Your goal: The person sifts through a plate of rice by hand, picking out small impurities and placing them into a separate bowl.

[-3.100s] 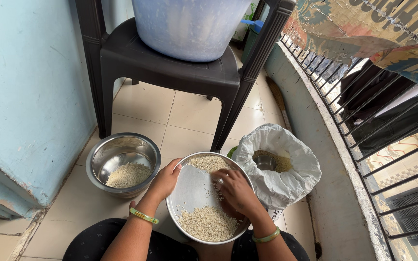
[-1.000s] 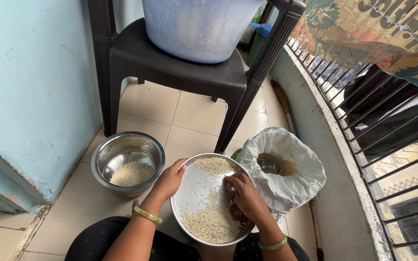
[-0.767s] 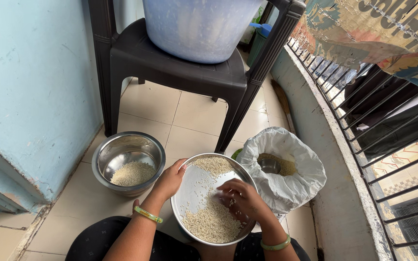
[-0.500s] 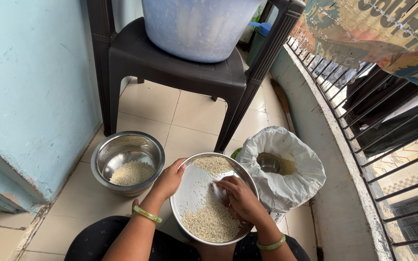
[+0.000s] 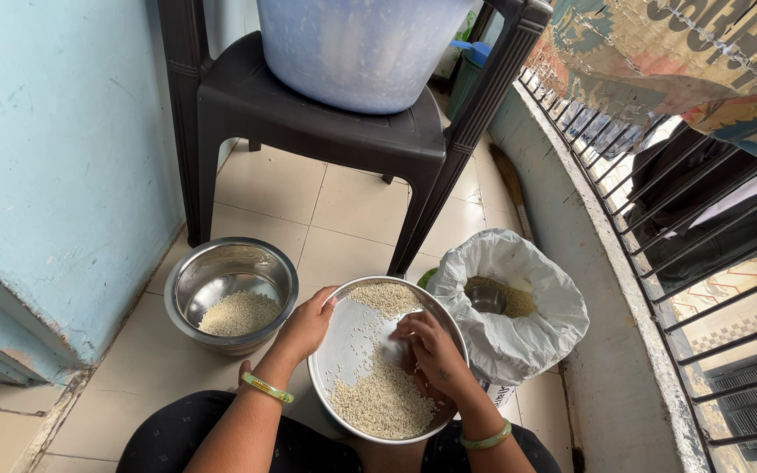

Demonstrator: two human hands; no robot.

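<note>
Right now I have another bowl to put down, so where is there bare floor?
Bare tiles lie between the black chair legs and the steel bowl. It is crowded between the rice plate and white sack.

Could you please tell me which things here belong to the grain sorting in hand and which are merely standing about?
In use: steel plate, grain on it, left hand, right hand, steel bowl, white sack.
Standing about: black chair, blue tub, broom.

The pale blue tub (image 5: 361, 48) on the black plastic chair (image 5: 308, 123) is cut off by the top edge. Right of the chair, the white sack (image 5: 519, 337) half hides a steel cup (image 5: 486, 299). The right hand (image 5: 434, 353) covers part of the steel plate (image 5: 348, 337).
</note>
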